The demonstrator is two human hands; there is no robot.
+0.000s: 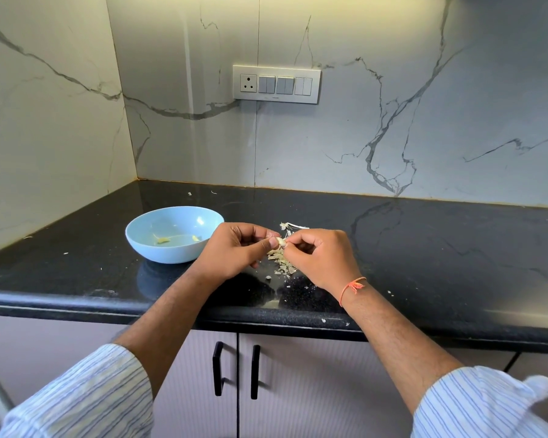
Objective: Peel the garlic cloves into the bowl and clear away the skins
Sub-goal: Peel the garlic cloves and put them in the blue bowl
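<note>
Our left hand point(234, 248) pinches a garlic clove point(280, 242) above the black countertop point(424, 248); our right hand point(317, 257) nips its skin at the tip. Clove looks small, firm, likely slick once bare, so we'd grip its sides and tear the papery skin from the end. Skins point(280, 262) piled just below. Blue bowl point(146, 238) to the left holds two peeled cloves point(163, 240).

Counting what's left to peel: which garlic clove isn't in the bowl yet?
The garlic clove pinched between the left hand and right hand; the two peeled cloves already lie in the blue bowl.
</note>
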